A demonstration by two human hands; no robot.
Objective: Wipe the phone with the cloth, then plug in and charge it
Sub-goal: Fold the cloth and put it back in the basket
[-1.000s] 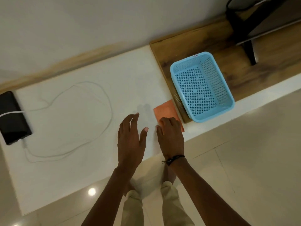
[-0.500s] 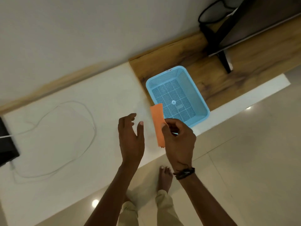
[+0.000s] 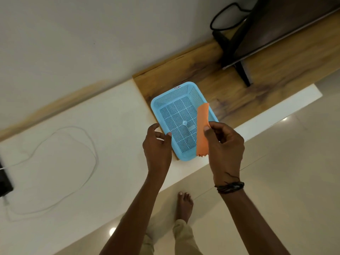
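My right hand (image 3: pixel 223 144) pinches a folded orange cloth (image 3: pixel 202 126) and holds it upright over the right side of a blue plastic basket (image 3: pixel 165 102). My left hand (image 3: pixel 156 146) hovers at the basket's left edge, fingers curled and apart, holding nothing. The black phone (image 3: pixel 4 183) lies at the far left edge of the white counter (image 3: pixel 64 172), mostly cut off by the frame. A thin white cable (image 3: pixel 92 150) loops over the counter from the phone.
The basket sits half on a wooden shelf (image 3: pixel 230 85). A dark screen on a stand (image 3: pixel 276 28) with a black cord (image 3: pixel 220 17) stands at the back right. Tiled floor (image 3: pixel 285 181) and my bare foot (image 3: pixel 184 205) show below the counter's front edge.
My right hand picked the orange cloth up off the counter and carried it right, over the basket. The left hand followed toward the basket. The view swung right, pushing the phone to the edge.
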